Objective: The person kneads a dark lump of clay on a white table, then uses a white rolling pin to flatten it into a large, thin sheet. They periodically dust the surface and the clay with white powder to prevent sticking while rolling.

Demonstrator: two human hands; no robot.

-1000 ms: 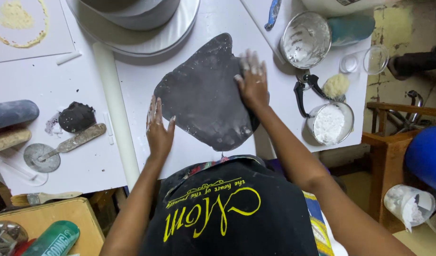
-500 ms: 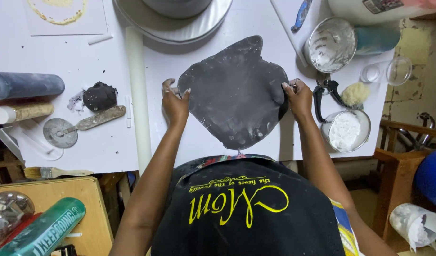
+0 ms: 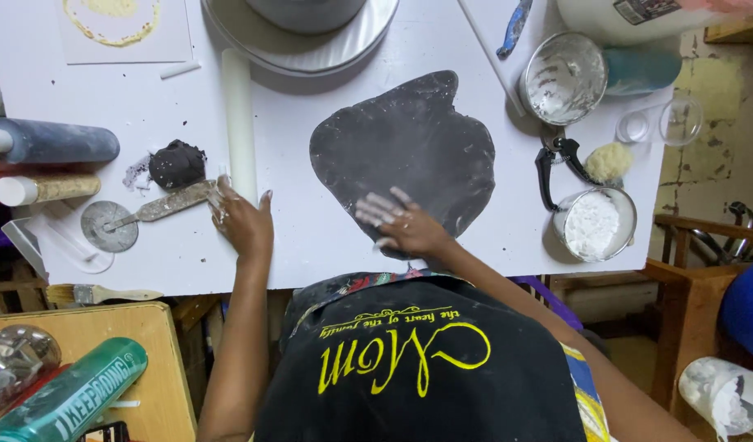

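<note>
— Bottles on the far left, two of them lying on their sides: a dark one and a paler one with a white cap. Just right of those, a wheel cutter with its handle slanting up toward a small dark lump of paste.

— And the hands?

— The left hand lies flat on the white table, fingers spread, its fingertips against the lower end of the white rolling pin. It grips nothing that I can see. The pin lies lengthwise, clear of the sheet.

— So the sheet is out already?

— Rolled thin, I'd say. The dark sheet of paste lies flat in the middle of the table, uneven in outline, with a knob sticking out at its far edge. The right hand rests open on its near edge, fingers wide and dusted white. It holds nothing, only presses or smooths.

— Trimmed?

— Not as far as I can tell; the edge is ragged all round, and the cutter lies untouched. Flattening looks done, shaping looks left.

— What's further right?

— An open tin, black-handled pliers, a yellowish puff and a bowl of white powder near the table's edge.
</note>
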